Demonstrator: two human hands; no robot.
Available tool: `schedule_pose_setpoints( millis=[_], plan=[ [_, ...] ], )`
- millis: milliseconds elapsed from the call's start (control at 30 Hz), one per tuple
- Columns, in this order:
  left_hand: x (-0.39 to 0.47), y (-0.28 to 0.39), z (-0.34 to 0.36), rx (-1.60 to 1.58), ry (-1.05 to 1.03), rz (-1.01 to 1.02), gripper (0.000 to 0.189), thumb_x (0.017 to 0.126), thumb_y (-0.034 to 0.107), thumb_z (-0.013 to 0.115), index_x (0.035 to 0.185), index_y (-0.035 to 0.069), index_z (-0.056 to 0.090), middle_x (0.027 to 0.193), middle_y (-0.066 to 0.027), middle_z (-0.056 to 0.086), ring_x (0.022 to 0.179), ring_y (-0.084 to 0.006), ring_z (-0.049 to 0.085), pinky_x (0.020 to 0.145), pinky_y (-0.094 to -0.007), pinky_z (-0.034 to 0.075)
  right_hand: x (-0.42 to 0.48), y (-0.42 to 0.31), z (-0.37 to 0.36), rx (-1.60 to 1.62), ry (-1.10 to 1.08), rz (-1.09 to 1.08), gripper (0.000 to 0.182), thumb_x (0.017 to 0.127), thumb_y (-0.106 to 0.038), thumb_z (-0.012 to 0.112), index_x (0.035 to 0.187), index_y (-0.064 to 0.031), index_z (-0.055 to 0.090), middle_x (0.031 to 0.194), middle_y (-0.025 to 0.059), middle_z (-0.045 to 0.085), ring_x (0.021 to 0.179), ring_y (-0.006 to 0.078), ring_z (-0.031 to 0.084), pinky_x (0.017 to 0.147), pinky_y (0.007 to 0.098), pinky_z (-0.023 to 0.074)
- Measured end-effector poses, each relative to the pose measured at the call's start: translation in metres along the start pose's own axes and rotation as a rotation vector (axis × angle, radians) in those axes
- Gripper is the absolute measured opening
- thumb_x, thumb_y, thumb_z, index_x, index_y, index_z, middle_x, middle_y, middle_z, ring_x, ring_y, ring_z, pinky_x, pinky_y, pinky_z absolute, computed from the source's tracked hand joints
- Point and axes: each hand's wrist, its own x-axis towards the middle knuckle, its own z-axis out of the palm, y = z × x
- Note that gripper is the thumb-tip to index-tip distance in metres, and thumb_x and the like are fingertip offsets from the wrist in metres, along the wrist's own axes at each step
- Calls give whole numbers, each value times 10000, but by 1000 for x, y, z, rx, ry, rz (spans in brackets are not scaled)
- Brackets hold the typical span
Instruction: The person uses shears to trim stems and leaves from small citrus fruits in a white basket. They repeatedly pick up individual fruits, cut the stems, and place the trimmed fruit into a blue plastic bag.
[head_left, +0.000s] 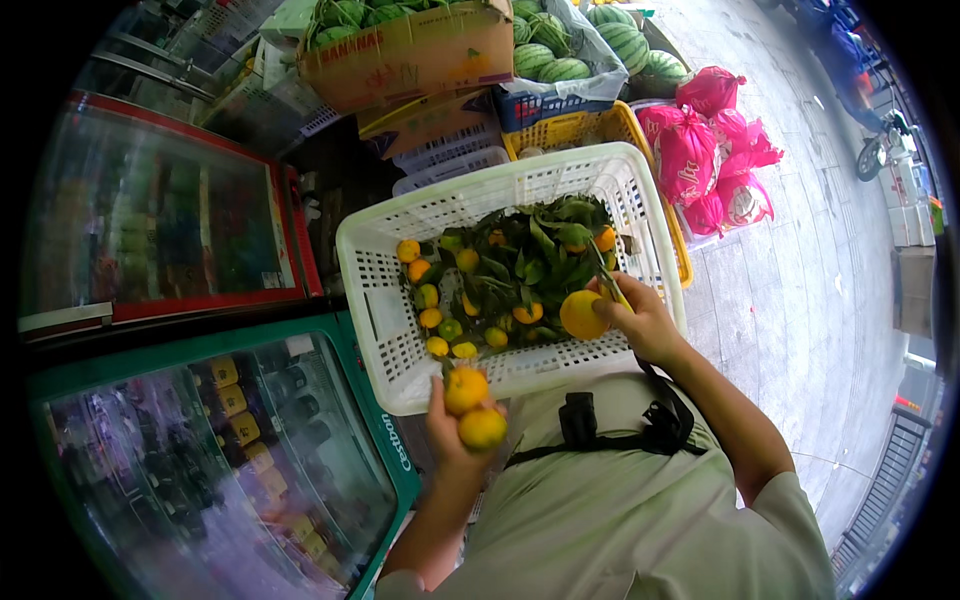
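My left hand (448, 435) is cupped around two yellow-orange mandarins (466, 390), just outside the near left corner of a white plastic basket (499, 180). A short green stem or leaf rises from the upper fruit. Over the basket's near right part, my right hand (646, 319) grips one larger orange mandarin (584, 315) with thumb and fingers. A slim tool with a yellowish edge (619, 291) also shows in that hand; its exact kind is unclear. Inside the basket lie several loose mandarins (418, 270) and a heap of green leaves (547, 240), which partly hides more fruit.
To the left stand a green-framed display fridge (187, 367) and a red-framed one (187, 133). Ahead are a cardboard box (405, 56) and a lined crate (525, 109) with watermelons. A yellow crate (637, 120) sits under the basket, beside pink bags (682, 154). Paving (795, 300) extends right.
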Motion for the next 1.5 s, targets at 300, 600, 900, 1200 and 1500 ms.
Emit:
schedule_pose_setpoints(
  millis=[300, 600, 900, 1200, 1500],
  plan=[
    [41, 14, 87, -388, -129, -36, 553, 1024, 482, 588, 1287, 6, 485, 1240, -205, 547, 943, -255, 630, 901, -420, 549, -5, -12, 8, 31, -25, -20, 270, 978, -224, 672, 1172, -42, 627, 1006, 11, 642, 912, 81, 594, 799, 265, 500],
    [50, 0, 101, -273, -75, -229, 569, 1022, 531, 562, 1280, 26, 514, 1230, -183, 585, 881, -252, 644, 837, -414, 573, -22, -7, 3, -48, 80, -64, 267, 957, -230, 737, 1141, -66, 634, 1021, -6, 618, 951, 67, 572, 839, 254, 481],
    [56, -24, 86, 90, -214, -180, 738, 898, 842, 428, 1259, 220, 590, 1126, -102, 686, 702, -220, 656, 611, -467, 538, -40, 25, -139, 454, 800, -244, 138, 947, -112, 670, 1012, -80, 553, 821, 15, 579, 742, 144, 627, 739, 306, 526],
    [38, -68, 131, 201, -328, -228, 820, 881, 878, 350, 1397, 251, 467, 1147, -179, 646, 686, -328, 671, 561, -535, 559, -2, 171, -209, 248, 880, 63, 313, 894, -235, 771, 1019, -68, 538, 757, 63, 618, 655, 176, 637, 595, 339, 544],
    [43, -220, 220, 427, -140, -442, 458, 1042, 395, 509, 1390, 116, 404, 1203, -251, 618, 758, -329, 674, 649, -562, 586, 88, 276, -248, -472, 589, 233, 399, 832, -240, 704, 1141, -16, 587, 1150, 294, 650, 1201, 434, 575, 959, 470, 500]
  ],
)
